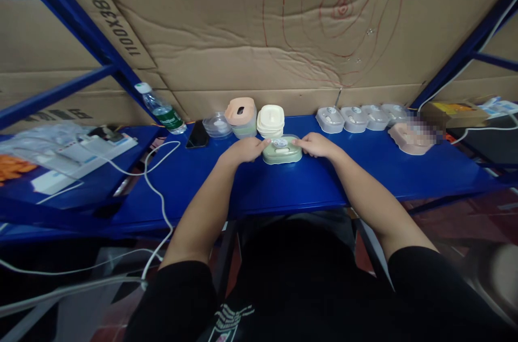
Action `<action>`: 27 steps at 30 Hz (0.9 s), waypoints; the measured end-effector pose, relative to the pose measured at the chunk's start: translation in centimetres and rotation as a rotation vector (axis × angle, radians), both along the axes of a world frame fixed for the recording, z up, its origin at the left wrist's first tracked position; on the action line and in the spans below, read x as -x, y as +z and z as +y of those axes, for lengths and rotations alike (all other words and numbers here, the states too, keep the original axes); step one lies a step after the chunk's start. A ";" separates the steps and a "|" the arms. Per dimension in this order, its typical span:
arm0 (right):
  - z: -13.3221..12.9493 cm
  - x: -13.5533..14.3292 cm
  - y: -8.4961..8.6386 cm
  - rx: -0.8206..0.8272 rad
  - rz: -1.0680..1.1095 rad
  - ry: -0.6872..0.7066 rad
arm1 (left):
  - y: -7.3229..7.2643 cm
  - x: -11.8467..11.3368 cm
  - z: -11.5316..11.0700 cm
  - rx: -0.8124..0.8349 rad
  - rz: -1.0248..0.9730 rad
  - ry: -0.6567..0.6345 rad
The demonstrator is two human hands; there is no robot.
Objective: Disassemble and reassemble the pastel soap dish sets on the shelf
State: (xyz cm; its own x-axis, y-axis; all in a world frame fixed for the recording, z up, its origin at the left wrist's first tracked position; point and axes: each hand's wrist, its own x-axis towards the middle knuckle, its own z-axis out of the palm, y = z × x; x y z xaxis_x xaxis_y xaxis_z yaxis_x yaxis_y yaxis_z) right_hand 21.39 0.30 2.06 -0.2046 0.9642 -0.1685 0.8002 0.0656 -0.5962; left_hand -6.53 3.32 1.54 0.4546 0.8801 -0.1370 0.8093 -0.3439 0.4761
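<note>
A green container with a clear lid and a round label [282,151] rests on the blue table [291,188], between my two hands. My left hand [247,150] grips its left end, with the thumb on the lid's edge. At the opposite end my right hand [315,145] holds it, thumb also at the lid's edge and the other fingers curled. Just behind the container stands a stack of cream lids or trays [271,120]. Left of that stack are stacked tubs with a peach one on top [242,112], and clear plastic lids [217,125].
A black phone [198,135] and a water bottle [164,111] are at the back left, near white cables [156,180]. Several lidded containers [354,118] line the back right, beside a pink one [408,138]. Cardboard [226,24] walls the back.
</note>
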 end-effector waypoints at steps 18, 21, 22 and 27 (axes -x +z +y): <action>-1.7 1.9 0.4 -0.557 -0.147 0.523 | -0.4 -2.0 -1.1 -0.020 -0.218 -0.132; -1.2 0.8 0.5 -0.540 -0.244 0.356 | -0.2 -1.9 -1.1 -0.110 -0.137 -0.143; -1.1 0.0 0.8 -0.518 -0.276 0.278 | -0.1 -1.9 -1.2 -0.130 -0.102 -0.144; -1.3 -6.3 2.7 -0.255 -0.423 -0.118 | 0.3 -2.1 -1.5 -0.120 -0.023 -0.143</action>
State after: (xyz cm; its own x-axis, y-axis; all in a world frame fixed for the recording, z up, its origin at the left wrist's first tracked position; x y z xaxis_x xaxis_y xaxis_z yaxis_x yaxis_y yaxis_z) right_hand 27.74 -1.04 4.79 -0.0564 0.9979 0.0306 0.9789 0.0613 -0.1947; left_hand -4.48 1.80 1.82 0.5780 0.8157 -0.0228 0.7375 -0.5102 0.4424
